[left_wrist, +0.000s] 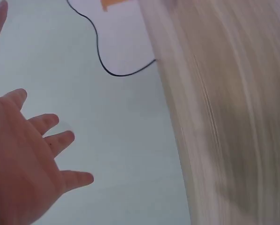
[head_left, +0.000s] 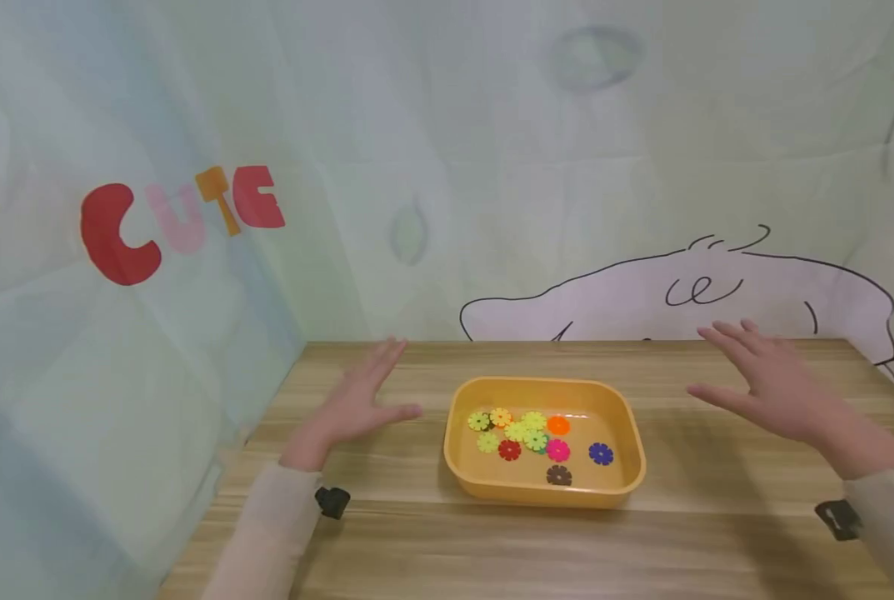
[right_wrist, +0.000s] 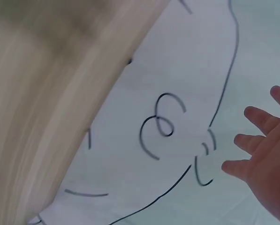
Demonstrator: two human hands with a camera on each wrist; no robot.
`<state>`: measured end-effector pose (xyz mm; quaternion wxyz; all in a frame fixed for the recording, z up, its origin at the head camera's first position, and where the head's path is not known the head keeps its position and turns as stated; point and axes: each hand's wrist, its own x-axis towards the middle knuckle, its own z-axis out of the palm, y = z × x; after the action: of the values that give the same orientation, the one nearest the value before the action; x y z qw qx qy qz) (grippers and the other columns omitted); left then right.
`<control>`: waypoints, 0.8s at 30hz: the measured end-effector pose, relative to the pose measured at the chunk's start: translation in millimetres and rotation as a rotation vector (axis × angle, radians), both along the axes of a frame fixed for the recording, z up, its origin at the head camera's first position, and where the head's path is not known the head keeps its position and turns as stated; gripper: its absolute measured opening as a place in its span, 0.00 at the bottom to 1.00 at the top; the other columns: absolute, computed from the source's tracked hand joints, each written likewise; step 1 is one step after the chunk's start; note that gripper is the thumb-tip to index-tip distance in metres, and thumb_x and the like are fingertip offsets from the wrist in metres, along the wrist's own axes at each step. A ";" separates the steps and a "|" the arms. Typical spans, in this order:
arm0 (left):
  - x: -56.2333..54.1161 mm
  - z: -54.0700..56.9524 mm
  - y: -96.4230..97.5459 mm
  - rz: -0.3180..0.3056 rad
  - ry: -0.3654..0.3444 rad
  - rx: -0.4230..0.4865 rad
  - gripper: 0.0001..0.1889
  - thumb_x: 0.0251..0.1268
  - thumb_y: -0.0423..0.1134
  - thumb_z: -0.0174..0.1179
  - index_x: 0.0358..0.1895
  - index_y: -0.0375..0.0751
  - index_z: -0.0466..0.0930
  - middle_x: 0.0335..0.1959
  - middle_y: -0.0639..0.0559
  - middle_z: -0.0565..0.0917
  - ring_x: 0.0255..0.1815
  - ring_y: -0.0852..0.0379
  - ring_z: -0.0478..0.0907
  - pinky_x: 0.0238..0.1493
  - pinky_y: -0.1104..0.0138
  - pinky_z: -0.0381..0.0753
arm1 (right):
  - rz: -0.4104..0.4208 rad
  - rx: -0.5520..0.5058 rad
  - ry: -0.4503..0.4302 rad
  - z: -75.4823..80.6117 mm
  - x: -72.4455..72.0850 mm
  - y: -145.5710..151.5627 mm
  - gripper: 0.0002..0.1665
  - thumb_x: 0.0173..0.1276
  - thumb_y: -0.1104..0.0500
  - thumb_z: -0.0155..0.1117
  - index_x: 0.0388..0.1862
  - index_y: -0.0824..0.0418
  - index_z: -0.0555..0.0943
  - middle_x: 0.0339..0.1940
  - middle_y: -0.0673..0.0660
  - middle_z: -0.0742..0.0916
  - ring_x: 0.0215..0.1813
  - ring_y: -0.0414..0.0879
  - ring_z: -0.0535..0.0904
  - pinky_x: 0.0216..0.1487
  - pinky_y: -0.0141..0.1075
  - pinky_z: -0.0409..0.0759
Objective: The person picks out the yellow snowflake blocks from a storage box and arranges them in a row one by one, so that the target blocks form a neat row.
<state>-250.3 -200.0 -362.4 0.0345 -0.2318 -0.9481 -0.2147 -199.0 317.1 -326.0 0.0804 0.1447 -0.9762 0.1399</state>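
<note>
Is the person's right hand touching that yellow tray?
Apart. The head view shows it: a strip of wooden tabletop is visible between the right hand and the rim of the yellow tray.

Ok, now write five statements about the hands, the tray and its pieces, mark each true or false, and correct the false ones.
1. The yellow tray rests on the table. True.
2. The left hand grips the tray's rim. False: it is apart from the tray and holds nothing.
3. The dark blue piece lies apart from the other pieces in the tray. True.
4. The red piece lies on the table outside the tray. False: it lies inside the tray.
5. The right hand holds nothing. True.
</note>
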 end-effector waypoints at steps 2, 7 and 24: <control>2.0 -1.1 2.9 -0.016 -0.020 0.068 0.54 0.54 0.64 0.64 0.79 0.53 0.41 0.79 0.48 0.43 0.78 0.41 0.43 0.71 0.37 0.44 | 0.021 -0.020 0.010 5.4 0.0 -11.5 0.51 0.64 0.36 0.62 0.75 0.62 0.57 0.74 0.71 0.62 0.74 0.72 0.48 0.68 0.70 0.45; 8.6 -4.9 11.9 -0.074 -0.078 0.214 0.56 0.54 0.61 0.66 0.79 0.53 0.38 0.79 0.49 0.42 0.78 0.43 0.42 0.74 0.43 0.47 | 0.074 -0.079 -0.005 11.0 1.7 -42.5 0.50 0.63 0.37 0.64 0.74 0.61 0.59 0.73 0.69 0.63 0.71 0.70 0.57 0.61 0.72 0.58; 18.9 -24.4 38.7 -0.114 -0.253 0.343 0.53 0.53 0.55 0.70 0.78 0.59 0.43 0.79 0.50 0.47 0.78 0.43 0.45 0.71 0.39 0.52 | 0.211 -0.292 -0.109 -29.9 -6.2 -134.5 0.44 0.63 0.42 0.67 0.72 0.58 0.64 0.72 0.64 0.68 0.71 0.65 0.62 0.65 0.66 0.63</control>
<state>-231.4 -161.3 -386.9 -0.0582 -0.2471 -0.8798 -0.4018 -205.3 182.5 -355.9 0.0326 0.2253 -0.9278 0.2954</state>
